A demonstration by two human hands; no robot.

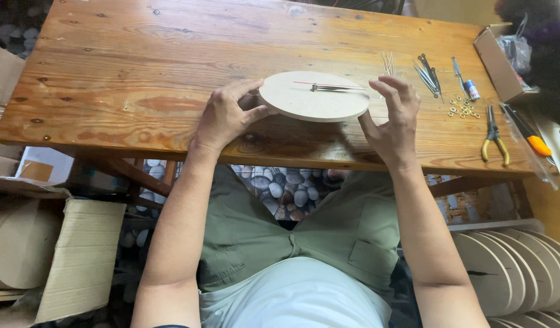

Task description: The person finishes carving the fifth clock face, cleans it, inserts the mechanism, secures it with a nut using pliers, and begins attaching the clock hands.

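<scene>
Both hands steady a round wooden clock face [313, 97] above the bench [140, 79].

Left hand [225, 115] grips the disc's edge between thumb and fingers; right hand [394, 118] is open, fingertips at the opposite rim. I judge I'm checking the fitted clock hands [334, 87]; the next move wants a light, level touch. Spare clock hands [427, 74], washers [463, 110] and yellow-handled pliers [493, 138] lie right; blank discs [510, 267] are stacked below, over a pebble floor [289, 191].

Stack of round wooden discs [522, 273] cut by the right edge — cardboard box [495, 58] too.
</scene>
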